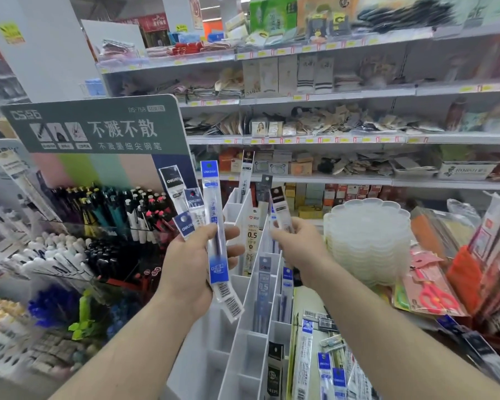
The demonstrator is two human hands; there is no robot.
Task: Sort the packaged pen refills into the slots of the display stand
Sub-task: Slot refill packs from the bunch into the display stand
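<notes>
Green signboard [98, 125] with white lettering is seen at the left above racks of pens [119, 209]. Next to it, a fan of packaged refills [214, 226], the front one blue and white, is gripped upright in the left hand [197, 264], fingers curled round the packs. Just right of that hand, the white display stand [243, 321] is seen, with a few packs already standing in its slots. Above the stand, a dark-topped refill pack [280, 209] is pinched by the right hand [298, 243]. Further right, stacked translucent scalloped trays [367, 241] are set, and loose refill packs [324, 356] lie beside the stand's lower right.
</notes>
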